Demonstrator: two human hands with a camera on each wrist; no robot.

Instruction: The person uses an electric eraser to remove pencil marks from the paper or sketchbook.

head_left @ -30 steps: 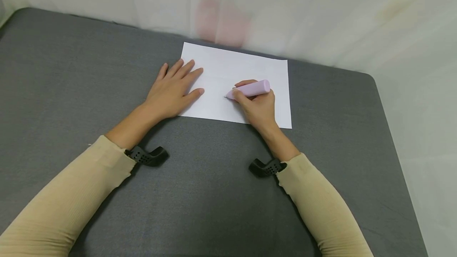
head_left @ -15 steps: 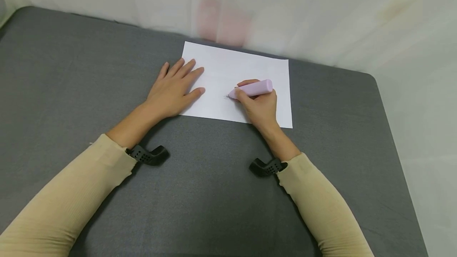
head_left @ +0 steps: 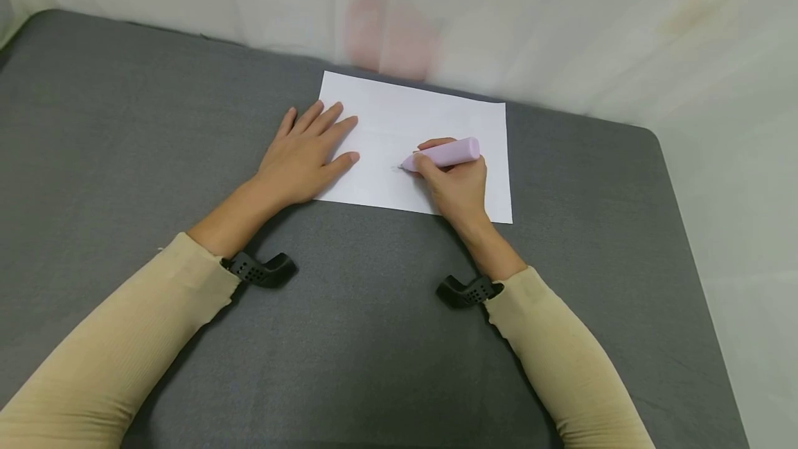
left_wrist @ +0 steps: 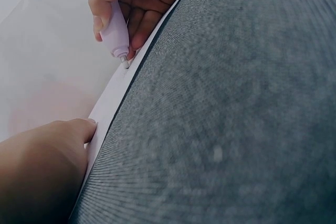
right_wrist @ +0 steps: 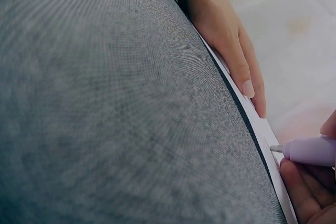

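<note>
Dark grey fabric-covered table (head_left: 125, 123): fills most of the head view, rounded far-right corner, pale translucent sheeting hanging behind its far edge.

Pale translucent sheeting (head_left: 561, 26): runs along the far edge and down the right side; a blurred pink patch shows through it just behind the far edge, above the paper.

Two beige ribbed sleeves (head_left: 112, 345): one on each forearm, entering from the near edge, each ending at a black perforated wrist strap (head_left: 258, 270).

White rectangular sheet of paper (head_left: 436, 116): lies flat near the middle of the far edge, long sides roughly parallel to that edge, its far-left corner almost at the sheeting.

Left hand (head_left: 302, 154): palm down on the near-left corner of the sheet, fingers straight and slightly spread, pressing the paper flat; heel of the hand on the grey fabric just off the sheet's left edge. The right wrist view shows its fingertips lying along the paper's edge.

Right hand (head_left: 458, 186): rests on the near-right part of the sheet, fingers and thumb curled round the marker in a writing grip.

Pale lilac plastic marker, thick-barrelled (head_left: 445, 153): held slanting, blunt end pointing toward the right edge, tip down and touching the paper near the sheet's middle. The left wrist view shows the small grey tip (left_wrist: 125, 62) meeting the paper.
</note>
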